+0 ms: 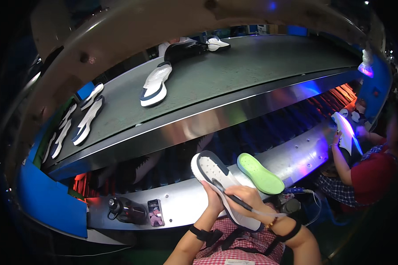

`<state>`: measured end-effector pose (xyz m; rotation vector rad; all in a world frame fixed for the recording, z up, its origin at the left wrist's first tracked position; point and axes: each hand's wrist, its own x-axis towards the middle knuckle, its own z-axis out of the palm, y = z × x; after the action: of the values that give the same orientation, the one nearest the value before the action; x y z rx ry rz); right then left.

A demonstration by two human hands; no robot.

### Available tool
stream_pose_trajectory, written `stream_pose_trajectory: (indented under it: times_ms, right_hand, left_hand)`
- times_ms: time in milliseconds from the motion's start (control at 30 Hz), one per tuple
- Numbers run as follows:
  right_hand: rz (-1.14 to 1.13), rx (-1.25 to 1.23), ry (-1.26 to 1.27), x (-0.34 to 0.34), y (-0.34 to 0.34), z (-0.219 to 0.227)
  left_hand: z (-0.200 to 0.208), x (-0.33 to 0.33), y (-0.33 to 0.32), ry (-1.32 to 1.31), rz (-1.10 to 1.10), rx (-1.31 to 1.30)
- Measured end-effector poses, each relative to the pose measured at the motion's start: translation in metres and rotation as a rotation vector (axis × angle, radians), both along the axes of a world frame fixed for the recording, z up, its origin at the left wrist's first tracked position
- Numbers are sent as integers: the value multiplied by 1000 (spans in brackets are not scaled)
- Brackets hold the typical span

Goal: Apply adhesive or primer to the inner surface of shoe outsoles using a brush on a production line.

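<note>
My left hand [214, 199] grips the side edge of a white shoe sole [208, 166] with a navy rim, held tilted in front of me, its inner face up. A slim dark-handled brush [239, 202] is pinched in my right hand [248, 195], with its tip against the inside of the sole. From the handle's back end a thin pale tube runs off to the right. Just right of the sole, a light green insole-shaped piece [262, 176] lies on the metal ledge. My right hand covers part of the sole's middle.
A dark conveyor belt [199, 84] beyond the ledge carries several white-and-navy soles, one being a sole [156, 85] near the middle. A black bottle [127, 211] and a phone [155, 213] stand left on the metal ledge [181, 201]. A co-worker [362, 172] handles a lit shoe part at right.
</note>
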<state>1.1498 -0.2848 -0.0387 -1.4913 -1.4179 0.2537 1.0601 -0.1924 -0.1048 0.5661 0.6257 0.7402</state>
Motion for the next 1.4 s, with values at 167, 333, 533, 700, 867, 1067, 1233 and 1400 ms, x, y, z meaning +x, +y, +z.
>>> stream_pose_trajectory:
  times_ms: [167, 333, 533, 700, 867, 1067, 1233, 1400]
  right_hand:
    - [382, -251, 82, 8, -66, -7]
    - [253, -163, 215, 23, -38, 58]
    - [206, 115, 51, 30, -1, 66]
    - [477, -70, 259, 23, -30, 69]
    - [265, 6, 167, 32, -26, 68]
    - [276, 10, 269, 31, -40, 76]
    - [349, 45, 110, 23, -42, 71]
    - [234, 52, 43, 37, -44, 77]
  left_hand:
    - [5, -26, 36, -186, 80, 65]
    - [16, -25, 22, -521, -319, 106]
    - [48, -3, -20, -108, -156, 129]
    - [45, -7, -9, -478, -288, -126]
    - [52, -4, -11, -389, -72, -138]
    - [76, -5, -6, -403, -111, -16]
    - [75, -2, 6, -554, 20, 115]
    - [91, -4, 13, -879, 33, 111]
